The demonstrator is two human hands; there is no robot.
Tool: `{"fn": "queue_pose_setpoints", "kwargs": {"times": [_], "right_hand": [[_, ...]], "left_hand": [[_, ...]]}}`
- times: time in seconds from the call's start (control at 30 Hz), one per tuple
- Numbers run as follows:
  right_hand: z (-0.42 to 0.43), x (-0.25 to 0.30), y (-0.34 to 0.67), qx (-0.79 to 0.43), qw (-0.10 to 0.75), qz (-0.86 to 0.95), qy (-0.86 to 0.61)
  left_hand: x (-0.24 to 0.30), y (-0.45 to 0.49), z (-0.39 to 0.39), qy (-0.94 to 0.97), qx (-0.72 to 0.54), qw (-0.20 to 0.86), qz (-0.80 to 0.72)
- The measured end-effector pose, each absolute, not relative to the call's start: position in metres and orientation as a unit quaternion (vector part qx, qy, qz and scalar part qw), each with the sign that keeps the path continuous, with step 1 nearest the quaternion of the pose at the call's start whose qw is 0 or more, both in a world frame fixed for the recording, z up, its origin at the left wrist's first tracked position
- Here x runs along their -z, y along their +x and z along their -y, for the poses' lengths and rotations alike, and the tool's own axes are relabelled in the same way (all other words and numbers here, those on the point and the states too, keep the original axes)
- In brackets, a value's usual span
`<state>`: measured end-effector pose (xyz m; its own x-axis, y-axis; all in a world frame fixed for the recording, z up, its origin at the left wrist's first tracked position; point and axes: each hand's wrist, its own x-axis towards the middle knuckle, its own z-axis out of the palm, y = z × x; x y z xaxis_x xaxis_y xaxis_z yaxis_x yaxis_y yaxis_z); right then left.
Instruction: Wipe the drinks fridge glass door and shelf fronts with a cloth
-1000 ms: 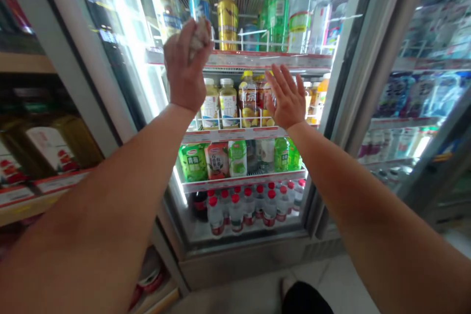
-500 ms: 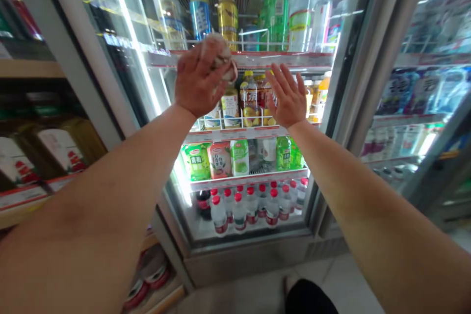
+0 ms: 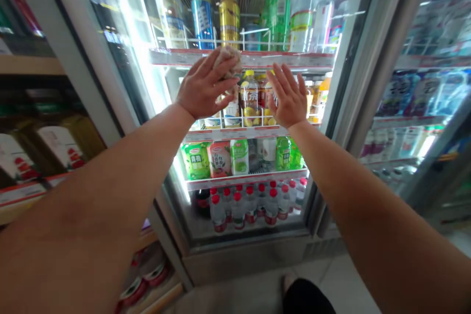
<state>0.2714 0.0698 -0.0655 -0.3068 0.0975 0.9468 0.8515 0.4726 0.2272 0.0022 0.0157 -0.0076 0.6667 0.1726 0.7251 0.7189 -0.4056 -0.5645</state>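
Observation:
My left hand (image 3: 204,83) grips a crumpled, pale cloth (image 3: 228,63) and holds it at the glass door of a drinks fridge (image 3: 253,255), in front of the second shelf. Its fingers lie over the cloth and hide part of it. My right hand (image 3: 289,98) is open, fingers stretched upward, flat at the same glass with nothing in it. Between the two hands a tea bottle with a yellow cap (image 3: 250,95) shows behind the glass.
Inside the fridge stand a gold can (image 3: 229,19), a green bottle (image 3: 279,10), green cartons (image 3: 196,159) and several red-capped water bottles (image 3: 238,211). A shelf with oil-like bottles (image 3: 55,132) is on the left. Another glass-fronted cooler (image 3: 415,113) stands on the right.
My left hand has turned, and the cloth has shifted slightly right and down across the glass. The right hand stays in about the same place.

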Motion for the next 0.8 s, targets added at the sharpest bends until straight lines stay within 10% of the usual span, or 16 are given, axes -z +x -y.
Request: {"fn": "queue_pose_setpoints", "kwargs": {"times": [0.27,0.53,0.8], "right_hand": [[-0.071,0.066,0.273,0.380,0.491,0.715,-0.321],[-0.074,0.066,0.272,0.367,0.501,0.716,-0.320],[-0.047,0.063,0.273,0.299,0.559,0.714,-0.297]], "left_hand": [[-0.015,0.000,-0.027,-0.635,0.493,0.498,0.324],[0.007,0.012,-0.011,-0.768,0.282,0.448,0.360],[-0.010,0.004,-0.021,-0.701,0.398,0.442,0.393]]}}
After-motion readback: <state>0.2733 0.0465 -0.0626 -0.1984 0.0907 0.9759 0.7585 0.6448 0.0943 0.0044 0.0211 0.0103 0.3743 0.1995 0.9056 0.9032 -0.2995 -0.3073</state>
